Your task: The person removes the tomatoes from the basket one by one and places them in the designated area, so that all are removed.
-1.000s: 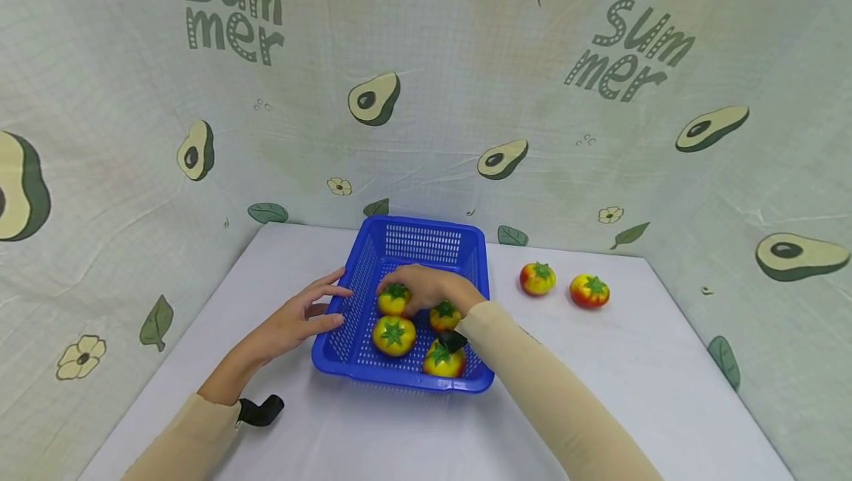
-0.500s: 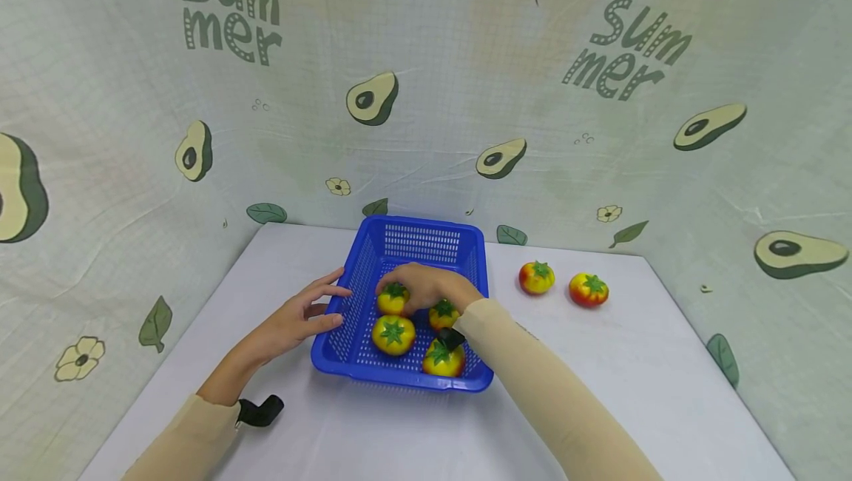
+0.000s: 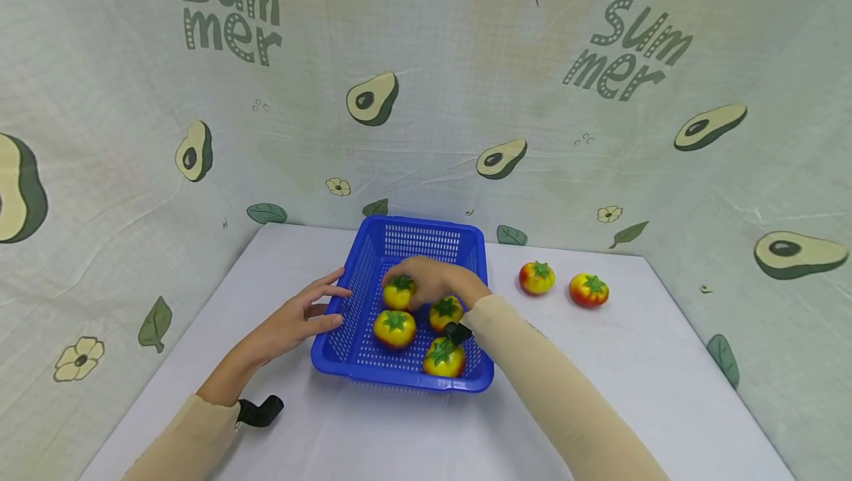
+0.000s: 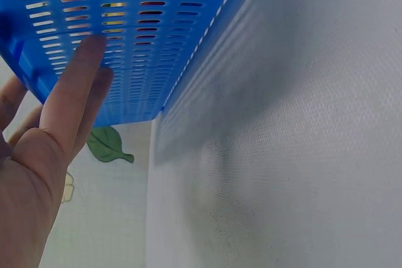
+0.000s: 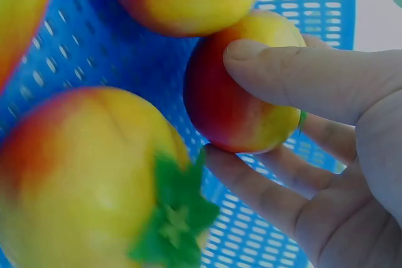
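My right hand (image 3: 426, 280) reaches into the blue basket (image 3: 435, 385) and grips a yellow-and-red fruit with a green star-shaped cap (image 3: 399, 294). The right wrist view shows my thumb on one side of this fruit (image 5: 242, 92) and my fingers on the other. Three similar fruits lie in the basket around it: a front-left fruit (image 3: 394, 330), a fruit under my wrist (image 3: 445, 312) and a front-right fruit (image 3: 444, 360). Along the basket's left side, my left hand (image 3: 299, 316) has its fingers extended, with fingertips against the perforated wall (image 4: 125, 61).
Two more such fruits, a nearer-to-basket fruit (image 3: 536, 278) and a redder fruit (image 3: 589, 291), sit on the white table (image 3: 599, 377) right of the basket. A printed cloth (image 3: 426, 44) hangs behind and at both sides.
My right hand has shifted slightly back and to the right with the fruit it grips. The front-left fruit has tipped a little. My left hand has stayed in place.
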`<state>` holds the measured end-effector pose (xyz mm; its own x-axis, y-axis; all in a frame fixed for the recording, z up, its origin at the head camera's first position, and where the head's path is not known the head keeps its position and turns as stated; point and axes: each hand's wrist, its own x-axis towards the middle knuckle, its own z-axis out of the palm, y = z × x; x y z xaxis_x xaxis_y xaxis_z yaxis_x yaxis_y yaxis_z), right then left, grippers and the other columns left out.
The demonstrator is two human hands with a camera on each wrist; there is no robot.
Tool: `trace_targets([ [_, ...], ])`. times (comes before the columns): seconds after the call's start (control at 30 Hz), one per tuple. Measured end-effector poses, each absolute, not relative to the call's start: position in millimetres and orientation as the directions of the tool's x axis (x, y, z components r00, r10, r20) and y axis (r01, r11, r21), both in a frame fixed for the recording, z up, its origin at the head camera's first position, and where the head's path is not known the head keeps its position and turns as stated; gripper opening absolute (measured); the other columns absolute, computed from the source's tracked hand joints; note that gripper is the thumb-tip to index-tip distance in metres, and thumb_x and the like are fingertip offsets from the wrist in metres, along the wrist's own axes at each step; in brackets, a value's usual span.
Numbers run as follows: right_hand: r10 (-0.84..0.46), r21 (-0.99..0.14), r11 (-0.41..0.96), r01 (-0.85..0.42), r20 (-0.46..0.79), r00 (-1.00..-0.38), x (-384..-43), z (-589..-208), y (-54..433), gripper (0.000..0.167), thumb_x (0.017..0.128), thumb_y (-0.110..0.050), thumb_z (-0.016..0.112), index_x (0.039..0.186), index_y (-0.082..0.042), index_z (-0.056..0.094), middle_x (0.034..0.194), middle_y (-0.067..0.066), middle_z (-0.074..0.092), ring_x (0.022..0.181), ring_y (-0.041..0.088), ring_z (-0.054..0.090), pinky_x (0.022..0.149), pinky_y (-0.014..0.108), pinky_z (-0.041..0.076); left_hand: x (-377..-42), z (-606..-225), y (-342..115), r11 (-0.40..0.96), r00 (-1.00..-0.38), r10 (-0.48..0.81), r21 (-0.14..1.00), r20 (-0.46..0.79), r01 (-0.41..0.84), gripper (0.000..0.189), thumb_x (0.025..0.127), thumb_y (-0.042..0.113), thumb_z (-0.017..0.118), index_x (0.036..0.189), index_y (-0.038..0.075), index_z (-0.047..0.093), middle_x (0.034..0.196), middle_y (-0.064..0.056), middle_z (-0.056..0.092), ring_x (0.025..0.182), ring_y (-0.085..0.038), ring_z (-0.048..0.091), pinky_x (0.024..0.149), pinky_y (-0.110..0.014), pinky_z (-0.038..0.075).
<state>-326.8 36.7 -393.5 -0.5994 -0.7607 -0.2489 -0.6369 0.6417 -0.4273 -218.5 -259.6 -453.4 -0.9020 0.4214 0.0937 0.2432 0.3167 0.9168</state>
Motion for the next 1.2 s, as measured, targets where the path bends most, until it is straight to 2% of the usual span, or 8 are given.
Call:
trace_targets([
  [0.23,-0.766,-0.404,0.635,-0.659,-0.222,-0.603,-328.7,-376.3,48.5,0.056,0.096,-0.009,0.078,0.147,-0.026,0.064,0.157,0.002,0.055,0.147,0.026,0.047,0.124,0.05,0.038,-218.6,-453.3,-259.4,0.324,-0.905,0.415,0.915,0.089,0.238,0.05,0.105,0.023,0.069,0.151,0.009,0.056,0.178,-0.013,0.012,0.145,-0.056,0.041,0.114,-0.067,0.044],
  [0.4,-0.78,-0.406,0.616,-0.676,-0.188,-0.598,-329.5,-363.6,59.9,0.055,0.095,-0.008,0.078,0.146,-0.023,0.064,0.154,0.003,0.057,0.146,0.027,0.048,0.123,0.05,0.039,-218.9,-454.4,-260.0,0.342,-0.908,0.409,0.907,0.091,0.245,0.049,0.105,0.023,0.069,0.15,0.01,0.056,0.179,-0.012,0.012,0.147,-0.055,0.04,0.116,-0.069,0.04],
  [0.6,-0.783,-0.386,0.613,-0.689,-0.177,-0.597,-330.5,-351.6,75.3,0.054,0.095,-0.01,0.079,0.147,-0.019,0.063,0.156,0.004,0.056,0.149,0.029,0.044,0.125,0.053,0.035,-218.9,-454.9,-259.6,0.349,-0.909,0.404,0.902,0.101,0.255,0.048,0.105,0.023,0.069,0.15,0.011,0.057,0.178,-0.012,0.013,0.15,-0.053,0.035,0.117,-0.071,0.036],
  [0.83,-0.78,-0.377,0.612,-0.695,-0.141,-0.61,-329.9,-337.4,92.9,0.055,0.094,-0.009,0.08,0.145,-0.022,0.065,0.154,0.004,0.057,0.145,0.028,0.048,0.12,0.05,0.043,-217.8,-453.8,-259.0,0.346,-0.911,0.401,0.904,0.1,0.251,0.047,0.104,0.023,0.07,0.148,0.011,0.058,0.178,-0.013,0.013,0.153,-0.053,0.03,0.118,-0.073,0.033],
  [1.03,-0.778,-0.369,0.613,-0.699,-0.128,-0.615,-327.6,-325.6,110.1,0.054,0.094,-0.009,0.079,0.146,-0.016,0.064,0.153,0.007,0.058,0.142,0.03,0.05,0.118,0.052,0.045,-218.2,-453.9,-258.5,0.343,-0.912,0.398,0.907,0.095,0.244,0.048,0.104,0.022,0.07,0.149,0.01,0.057,0.178,-0.012,0.013,0.152,-0.054,0.032,0.118,-0.072,0.035],
  [1.2,-0.774,-0.369,0.617,-0.695,-0.125,-0.62,-323.4,-314.9,127.2,0.054,0.095,-0.008,0.079,0.146,-0.017,0.063,0.152,0.009,0.057,0.142,0.033,0.05,0.117,0.054,0.046,-218.5,-455.0,-259.0,0.349,-0.913,0.397,0.903,0.098,0.249,0.048,0.104,0.023,0.07,0.149,0.011,0.057,0.178,-0.011,0.014,0.151,-0.053,0.035,0.117,-0.071,0.036],
])
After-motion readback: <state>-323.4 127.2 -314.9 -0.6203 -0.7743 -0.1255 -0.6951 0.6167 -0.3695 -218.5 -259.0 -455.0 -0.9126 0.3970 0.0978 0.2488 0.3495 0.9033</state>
